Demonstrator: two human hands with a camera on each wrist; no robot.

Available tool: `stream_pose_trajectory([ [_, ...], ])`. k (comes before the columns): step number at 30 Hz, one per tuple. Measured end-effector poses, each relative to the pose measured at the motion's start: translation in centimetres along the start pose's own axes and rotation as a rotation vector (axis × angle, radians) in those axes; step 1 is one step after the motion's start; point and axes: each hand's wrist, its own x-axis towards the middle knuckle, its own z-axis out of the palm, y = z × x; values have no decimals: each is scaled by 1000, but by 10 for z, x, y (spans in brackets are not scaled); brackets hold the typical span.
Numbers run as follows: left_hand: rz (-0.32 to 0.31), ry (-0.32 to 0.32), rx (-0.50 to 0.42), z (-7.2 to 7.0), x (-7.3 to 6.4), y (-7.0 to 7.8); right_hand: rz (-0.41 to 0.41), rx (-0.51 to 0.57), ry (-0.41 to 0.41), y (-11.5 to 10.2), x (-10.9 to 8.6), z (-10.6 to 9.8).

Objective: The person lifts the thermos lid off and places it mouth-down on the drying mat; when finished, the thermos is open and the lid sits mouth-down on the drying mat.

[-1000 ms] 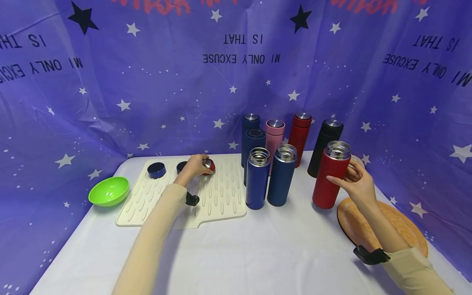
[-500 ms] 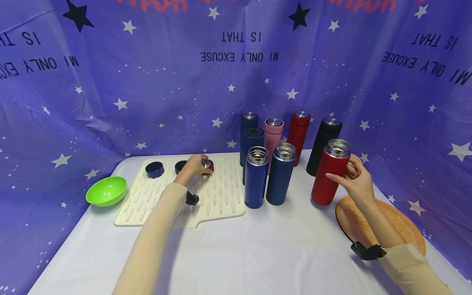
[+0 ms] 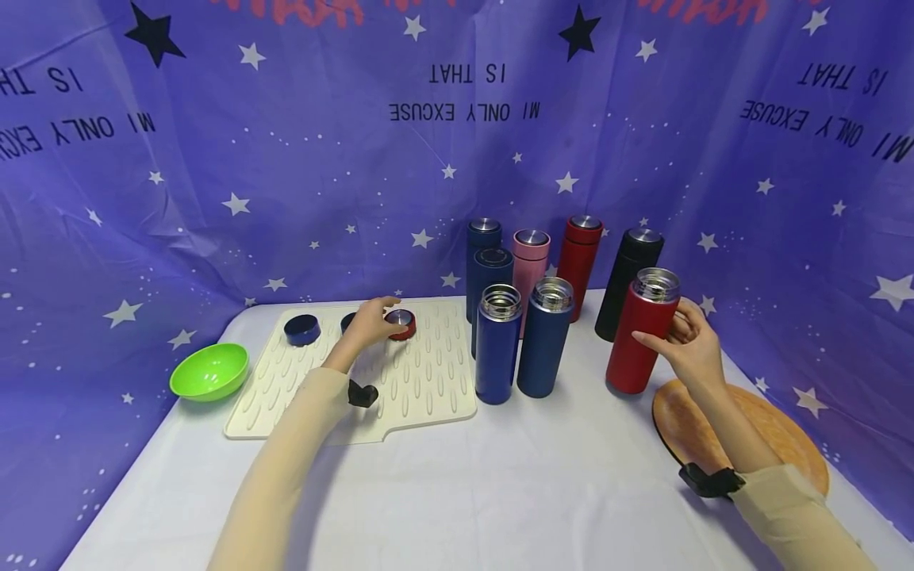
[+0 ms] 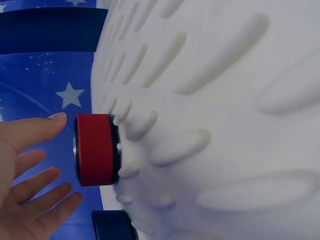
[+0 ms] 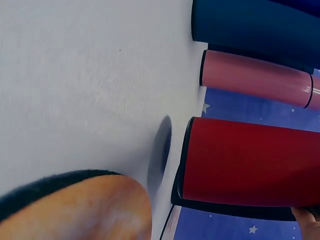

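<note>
On the cream ribbed mat (image 3: 428, 388) sits a red bottle lid (image 3: 401, 325) with a metal top. My left hand (image 3: 366, 323) is beside it, fingers spread and holding nothing; the left wrist view shows a gap between thumb and lid (image 4: 96, 150). A blue lid (image 3: 302, 331) lies farther left, and a dark lid (image 3: 347, 321) is mostly hidden behind the left hand. My right hand (image 3: 694, 353) grips an uncapped red thermos bottle (image 3: 640, 337), upright with its steel mouth showing. In the right wrist view a shadow lies off the base of the thermos bottle (image 5: 245, 160).
Two uncapped blue bottles, one brighter (image 3: 496, 353) and one darker (image 3: 546, 349), stand mid-table. Behind are capped bottles, including a pink one (image 3: 530, 274), a red one (image 3: 577, 274) and a black one (image 3: 623, 297). A green bowl (image 3: 210, 373) is left; a brown oval board (image 3: 771, 436) lies right.
My left hand has let go of the red lid, opened its fingers and drawn back slightly to the left. My right hand keeps its grip on the red thermos bottle, nearly still.
</note>
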Motion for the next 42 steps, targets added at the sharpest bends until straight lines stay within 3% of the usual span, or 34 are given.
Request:
stream_pose_trajectory([
  [10, 89, 103, -131, -9, -36, -4, 46, -147, 77, 3, 11, -6],
  [19, 92, 73, -225, -13, -80, -1, 114, -215, 136, 4, 21, -15],
  [26, 105, 52, -252, -10, -105, -1, 149, -220, 178, 11, 29, -23],
  [33, 112, 67, -264, -6, -117, -5, 189, -245, 204, 22, 35, -27],
  [42, 104, 58, -283, -6, -118, -4, 188, -236, 169, 30, 32, -31],
])
